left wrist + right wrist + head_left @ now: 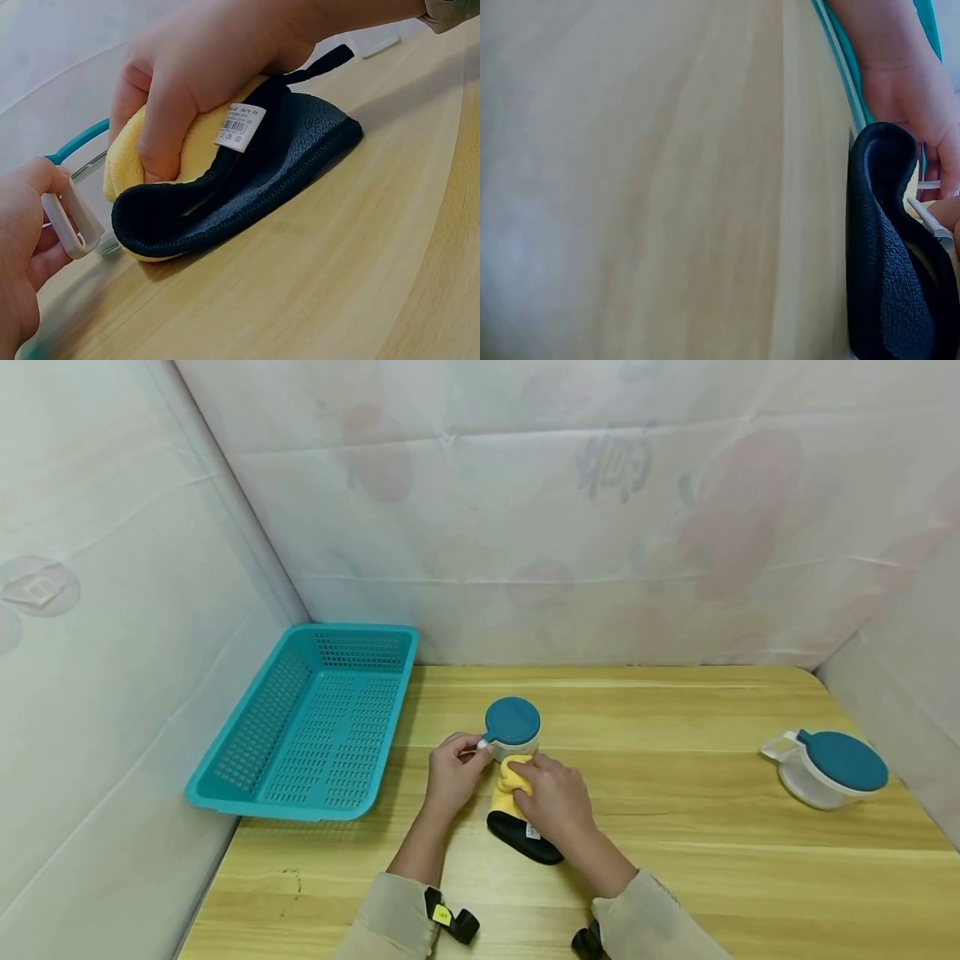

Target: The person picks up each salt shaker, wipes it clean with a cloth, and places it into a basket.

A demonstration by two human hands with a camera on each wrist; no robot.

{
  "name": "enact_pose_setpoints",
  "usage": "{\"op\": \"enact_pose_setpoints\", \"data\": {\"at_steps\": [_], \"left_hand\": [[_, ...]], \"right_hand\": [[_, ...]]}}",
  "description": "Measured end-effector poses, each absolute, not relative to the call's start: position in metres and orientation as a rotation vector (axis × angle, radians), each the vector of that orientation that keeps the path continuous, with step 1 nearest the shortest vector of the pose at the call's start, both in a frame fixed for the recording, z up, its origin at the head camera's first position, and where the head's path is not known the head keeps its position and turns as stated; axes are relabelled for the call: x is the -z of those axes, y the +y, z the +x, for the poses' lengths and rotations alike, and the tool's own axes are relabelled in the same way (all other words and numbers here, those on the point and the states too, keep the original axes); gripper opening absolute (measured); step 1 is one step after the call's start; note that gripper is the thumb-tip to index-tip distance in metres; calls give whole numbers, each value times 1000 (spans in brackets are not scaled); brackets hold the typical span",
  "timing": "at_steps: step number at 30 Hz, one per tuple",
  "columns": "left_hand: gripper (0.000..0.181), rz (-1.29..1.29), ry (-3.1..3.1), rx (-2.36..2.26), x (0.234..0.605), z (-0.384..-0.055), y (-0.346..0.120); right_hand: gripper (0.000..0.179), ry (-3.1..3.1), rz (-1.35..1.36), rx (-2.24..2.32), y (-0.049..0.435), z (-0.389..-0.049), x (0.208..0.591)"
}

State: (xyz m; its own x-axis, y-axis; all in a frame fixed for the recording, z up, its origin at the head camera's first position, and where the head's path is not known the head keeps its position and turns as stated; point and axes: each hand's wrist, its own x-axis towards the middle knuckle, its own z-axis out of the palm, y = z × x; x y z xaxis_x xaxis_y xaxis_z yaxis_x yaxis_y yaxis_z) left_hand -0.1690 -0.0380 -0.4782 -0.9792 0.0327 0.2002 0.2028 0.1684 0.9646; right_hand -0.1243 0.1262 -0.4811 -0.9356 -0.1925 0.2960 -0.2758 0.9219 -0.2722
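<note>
A small clear container with a blue lid (pixel 513 721) stands on the table in front of both hands. My left hand (pixel 452 774) pinches its white handle (pixel 73 217) between thumb and fingers. In my right hand (pixel 556 797) is a folded cloth (pixel 300 142), yellow on one side and dark on the other, with a white label. The fingers press into its yellow side, and the cloth lies against the near side of the container. In the right wrist view the dark edge of the cloth (pixel 885 247) hides most of the right hand.
A teal perforated basket (pixel 327 814) sits at the left of the wooden table (pixel 660 893). Toward the right edge stands another blue-lidded container (pixel 816 783) with a white handle. Fabric-covered walls (pixel 540 527) enclose the table at the back and sides.
</note>
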Motion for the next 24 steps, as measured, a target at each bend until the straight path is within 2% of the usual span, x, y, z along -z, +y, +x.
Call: {"op": "enact_pose_setpoints", "data": {"at_steps": [17,24], "left_hand": [[14,-185,-2310,1932,480,-169,-38],[15,-170,-2306,1951,507,-184,-37]], "right_hand": [[38,-2790,491,-321,130,-121,480],[39,-2688,564,-236,139,-123,475]]}}
